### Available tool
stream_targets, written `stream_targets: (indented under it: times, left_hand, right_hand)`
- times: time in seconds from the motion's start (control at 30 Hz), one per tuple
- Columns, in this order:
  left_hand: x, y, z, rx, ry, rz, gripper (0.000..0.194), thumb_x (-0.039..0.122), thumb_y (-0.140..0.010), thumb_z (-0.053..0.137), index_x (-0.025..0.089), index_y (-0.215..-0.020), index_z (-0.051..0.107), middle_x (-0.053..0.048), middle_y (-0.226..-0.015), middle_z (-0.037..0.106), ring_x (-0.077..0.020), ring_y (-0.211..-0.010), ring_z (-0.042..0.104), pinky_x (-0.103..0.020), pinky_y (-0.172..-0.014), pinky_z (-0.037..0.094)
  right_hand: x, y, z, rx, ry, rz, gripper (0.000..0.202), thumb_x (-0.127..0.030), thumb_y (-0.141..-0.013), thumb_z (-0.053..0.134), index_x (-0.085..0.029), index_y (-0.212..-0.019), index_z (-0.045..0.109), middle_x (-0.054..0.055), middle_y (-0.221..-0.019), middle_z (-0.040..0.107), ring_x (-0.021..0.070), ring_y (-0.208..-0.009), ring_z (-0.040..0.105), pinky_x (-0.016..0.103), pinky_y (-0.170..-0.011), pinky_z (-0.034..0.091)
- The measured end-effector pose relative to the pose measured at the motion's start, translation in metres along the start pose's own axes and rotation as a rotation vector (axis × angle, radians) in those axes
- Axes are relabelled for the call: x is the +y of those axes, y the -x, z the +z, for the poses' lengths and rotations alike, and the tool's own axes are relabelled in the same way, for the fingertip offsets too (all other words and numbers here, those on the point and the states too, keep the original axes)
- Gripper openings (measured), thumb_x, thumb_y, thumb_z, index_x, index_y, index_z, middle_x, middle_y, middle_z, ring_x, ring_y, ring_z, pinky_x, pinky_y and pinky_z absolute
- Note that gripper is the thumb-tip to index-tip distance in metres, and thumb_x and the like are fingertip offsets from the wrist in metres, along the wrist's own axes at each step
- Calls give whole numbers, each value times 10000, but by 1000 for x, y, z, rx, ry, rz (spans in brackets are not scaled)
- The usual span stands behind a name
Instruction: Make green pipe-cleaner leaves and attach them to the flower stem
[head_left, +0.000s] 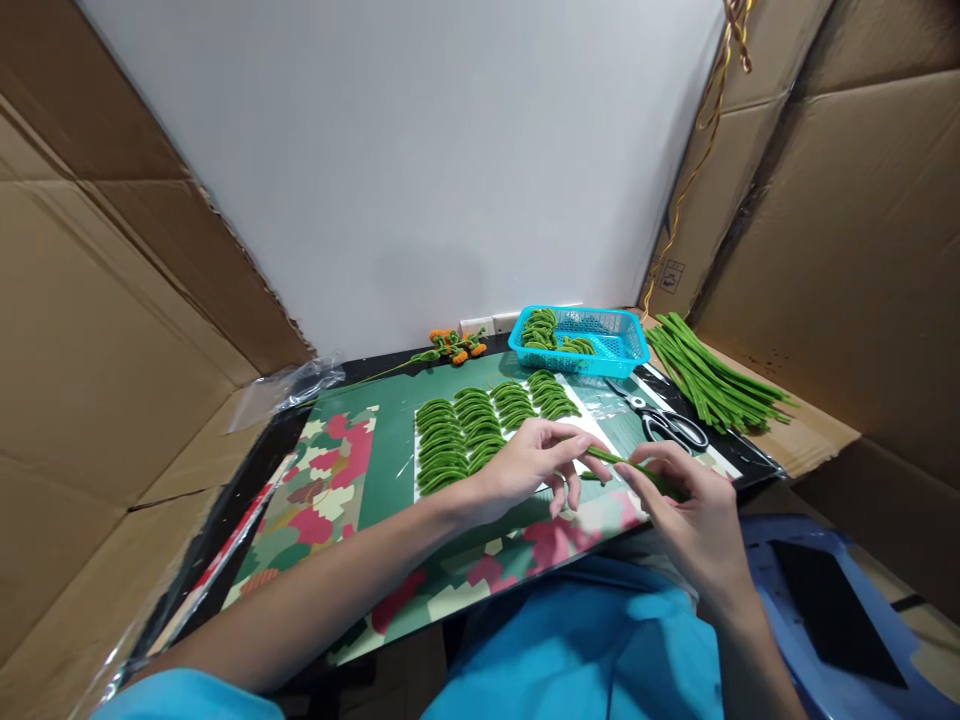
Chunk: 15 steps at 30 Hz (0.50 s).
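Note:
A thin green pipe cleaner point(604, 456) stretches between my two hands above the front right of the green mat. My left hand point(541, 462) pinches its left end with thumb and forefinger, the other fingers loosely bent. At the other side my right hand point(691, 505) is closed on it, and more green shows inside the palm. Just beyond my left hand, rows of curved green pipe-cleaner pieces point(442, 448) lie on a white sheet point(592, 430). One short green piece point(596, 477) rests beneath my fingers. My left hand and forearm hide part of the sheet.
Black-handled scissors point(667, 425) lie right of the sheet. Behind stands a blue basket point(626, 350) holding green pieces. A bundle of long green pipe cleaners point(712, 380) lies at right, orange flowers point(459, 347) at the back. Cardboard walls point(847, 230) flank the table; a blue stool point(810, 620) stands lower right.

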<state>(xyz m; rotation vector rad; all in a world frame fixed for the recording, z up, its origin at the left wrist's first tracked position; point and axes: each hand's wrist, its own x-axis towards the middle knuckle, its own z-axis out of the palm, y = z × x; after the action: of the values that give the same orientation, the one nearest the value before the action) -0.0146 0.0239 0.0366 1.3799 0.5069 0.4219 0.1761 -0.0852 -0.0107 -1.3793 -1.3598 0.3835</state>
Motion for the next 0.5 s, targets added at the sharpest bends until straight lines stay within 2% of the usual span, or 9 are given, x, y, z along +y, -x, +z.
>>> stream_targets:
  times: [0.1,0.23,0.4,0.5]
  left_hand:
    - [2,1,1,-6,32,-23,449,527,-989,682,111,-1143,750,-132,-1012,773,-91,-514,647,-178,-404,482]
    - [0,1,4,-47,40,-23,438,529,-991,682,136,-1179,729,-120,-1012,765,-123,-565,710,-182,-423,507]
    - [-8,0,6,-46,32,44,449,531,-956,734,124,-1145,715,-149,-1076,784,-163,-584,759,-188,-422,519]
    - [-11,-1,5,-45,23,59,489,567,-958,716,96,-1091,724,-190,-1119,792,-160,-553,750,-188,-404,506]
  right_hand:
    - [-3,0,-2,39,11,-78,190,-382,-987,724,-219,-893,695,-15,-730,657,131,-610,561,237,-551,408]
    - [-6,1,0,28,-7,-114,163,-341,-999,711,-217,-893,700,-23,-712,667,122,-599,578,229,-561,420]
    - [-7,2,1,23,-59,-51,179,-363,-997,715,-222,-888,698,-58,-619,567,102,-527,477,231,-507,352]
    - [-6,2,1,-18,-142,30,199,-395,-995,714,-225,-894,690,-69,-578,521,107,-507,472,227,-491,357]
